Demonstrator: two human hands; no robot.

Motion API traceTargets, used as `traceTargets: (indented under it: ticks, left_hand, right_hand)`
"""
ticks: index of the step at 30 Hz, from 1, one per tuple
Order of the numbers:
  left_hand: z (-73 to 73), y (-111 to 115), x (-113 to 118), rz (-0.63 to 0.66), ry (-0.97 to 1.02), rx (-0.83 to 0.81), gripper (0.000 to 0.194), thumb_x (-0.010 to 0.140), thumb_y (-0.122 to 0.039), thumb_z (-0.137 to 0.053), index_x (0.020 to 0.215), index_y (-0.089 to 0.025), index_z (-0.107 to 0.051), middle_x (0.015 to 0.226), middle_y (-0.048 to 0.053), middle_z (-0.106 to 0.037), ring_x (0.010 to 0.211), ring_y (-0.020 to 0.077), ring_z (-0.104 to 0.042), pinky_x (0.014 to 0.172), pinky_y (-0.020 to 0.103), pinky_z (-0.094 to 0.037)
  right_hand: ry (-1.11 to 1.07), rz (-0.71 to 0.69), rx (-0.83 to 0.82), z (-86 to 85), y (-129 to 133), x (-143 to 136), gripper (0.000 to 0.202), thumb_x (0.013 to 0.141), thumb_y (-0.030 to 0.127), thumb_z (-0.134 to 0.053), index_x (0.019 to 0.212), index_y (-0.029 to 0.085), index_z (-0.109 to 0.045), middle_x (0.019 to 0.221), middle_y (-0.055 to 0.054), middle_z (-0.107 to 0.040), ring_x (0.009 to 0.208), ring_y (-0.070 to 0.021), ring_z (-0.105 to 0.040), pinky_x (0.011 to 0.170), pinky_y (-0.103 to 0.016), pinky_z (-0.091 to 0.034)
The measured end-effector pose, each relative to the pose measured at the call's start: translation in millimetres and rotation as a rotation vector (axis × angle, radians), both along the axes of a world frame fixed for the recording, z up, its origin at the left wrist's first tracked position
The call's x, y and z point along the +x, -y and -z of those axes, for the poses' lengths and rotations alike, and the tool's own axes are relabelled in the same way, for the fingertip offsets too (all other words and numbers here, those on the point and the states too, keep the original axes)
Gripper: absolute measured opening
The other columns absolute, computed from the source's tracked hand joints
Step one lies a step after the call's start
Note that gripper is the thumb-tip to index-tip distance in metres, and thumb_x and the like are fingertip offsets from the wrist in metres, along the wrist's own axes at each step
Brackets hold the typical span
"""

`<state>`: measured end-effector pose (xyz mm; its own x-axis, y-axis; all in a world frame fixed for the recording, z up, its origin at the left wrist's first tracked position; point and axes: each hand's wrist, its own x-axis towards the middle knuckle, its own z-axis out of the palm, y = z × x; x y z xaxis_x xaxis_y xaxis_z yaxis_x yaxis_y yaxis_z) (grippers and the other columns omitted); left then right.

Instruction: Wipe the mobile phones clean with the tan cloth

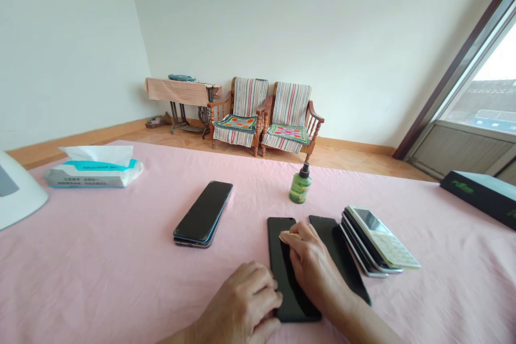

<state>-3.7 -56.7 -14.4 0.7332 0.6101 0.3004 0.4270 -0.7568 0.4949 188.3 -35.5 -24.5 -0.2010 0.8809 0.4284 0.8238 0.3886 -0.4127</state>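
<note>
A black smartphone (287,274) lies screen up on the pink tablecloth, in front of me. My left hand (245,298) is closed against its lower left edge, fingers curled on the rim. In my right hand (310,252) a small pale-yellow cloth or pad (287,237) is pinched and pressed on the upper part of the screen; most of it is hidden by the fingers. Partly under my right wrist, a second black phone or case (342,250) lies just to the right. Beside that leans a stack of several phones (381,242), a white one with a patterned lower half on top.
Left of centre sits a small stack of phones (205,212). A green spray bottle (300,185) stands beyond my hands. Tissues (94,172) and a white rounded object (20,193) are at the left, a black box (479,196) at the far right. Two wooden chairs (282,113) stand behind the table.
</note>
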Motion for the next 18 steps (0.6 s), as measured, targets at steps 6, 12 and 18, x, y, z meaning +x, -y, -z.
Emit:
traceTargets:
  ticks: [6,12,18]
  left_hand:
    - [8.8,-7,-2,0.050,-0.011,0.010,0.021,0.075,-0.006,-0.073,0.090,-0.019,-0.067,0.095,0.004,-0.063,0.090,0.0211,-0.057,0.081,0.030,-0.050]
    - [7.2,-4,-1,0.025,0.011,0.016,0.019,0.078,-0.005,-0.070,0.091,-0.019,-0.066,0.095,0.003,-0.063,0.091,0.0207,-0.057,0.082,0.029,-0.050]
    - [12.0,-9,-1,0.056,-0.026,-0.006,0.023,0.073,-0.007,-0.075,0.090,-0.020,-0.067,0.095,0.003,-0.063,0.091,0.0219,-0.056,0.079,0.030,-0.050]
  right_hand:
    - [0.006,0.017,-0.007,-1.1,0,-4,0.035,0.078,-0.007,-0.042,0.081,0.017,-0.067,0.083,-0.007,-0.056,0.081,-0.0203,-0.053,0.076,-0.033,-0.048]
    - [-0.010,-0.011,0.021,-0.9,-2,-4,0.040,0.082,-0.006,-0.040,0.094,0.018,-0.070,0.088,-0.008,-0.058,0.086,-0.0209,-0.054,0.079,-0.034,-0.049]
    - [-0.005,-0.010,-0.061,-1.3,4,-9,0.036,0.080,-0.006,-0.041,0.086,0.016,-0.068,0.084,-0.006,-0.056,0.080,-0.0195,-0.055,0.076,-0.033,-0.049]
